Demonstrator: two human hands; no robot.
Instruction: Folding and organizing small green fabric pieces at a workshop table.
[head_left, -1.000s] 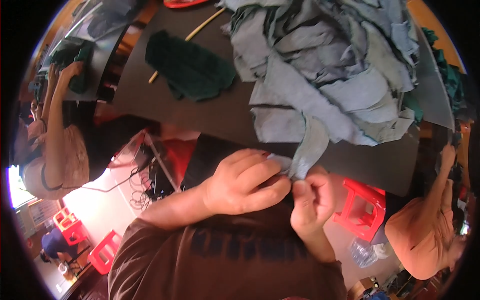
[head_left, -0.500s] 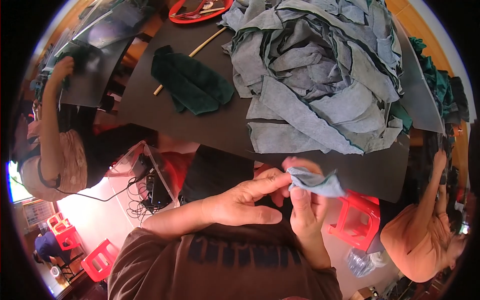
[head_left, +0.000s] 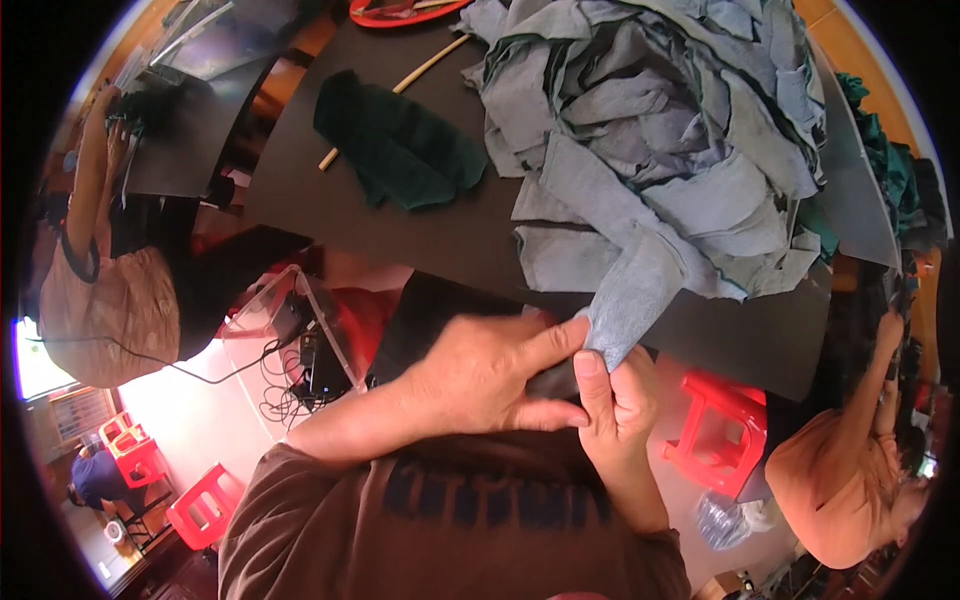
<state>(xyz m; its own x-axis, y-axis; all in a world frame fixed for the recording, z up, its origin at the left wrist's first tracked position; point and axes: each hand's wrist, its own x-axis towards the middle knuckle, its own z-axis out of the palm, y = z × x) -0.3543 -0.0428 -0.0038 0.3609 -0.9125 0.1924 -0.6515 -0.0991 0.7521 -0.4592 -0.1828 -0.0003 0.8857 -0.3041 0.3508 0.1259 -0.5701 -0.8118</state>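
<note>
A narrow grey-blue piece of fabric (head_left: 640, 285) stretches up and away from my hands, its far end overlapping the fabric pile. Its near end is pinched by my right hand (head_left: 620, 400), thumb on top and fingers curled below. From the left, my left hand (head_left: 475, 370) meets the same end with its index fingertip; its thumb lies lower, touching my right hand, and its other fingers are hidden. Ahead, a large ring-shaped pile of grey fabric pieces (head_left: 690, 190) with dark green edges covers much of the dark table (head_left: 420, 245).
Left of the pile lies dark green fabric (head_left: 400, 140) beside a thin wooden stick (head_left: 420, 70). A red tray (head_left: 400, 14) is at the far edge. Red stools (head_left: 722, 430) stand on the floor. Co-workers sit at left (head_left: 115, 310) and right (head_left: 835, 480).
The fabric piece, folded over short above my hands before, now extends away toward the pile. My left hand has turned its back upward. The view has shifted slightly.
</note>
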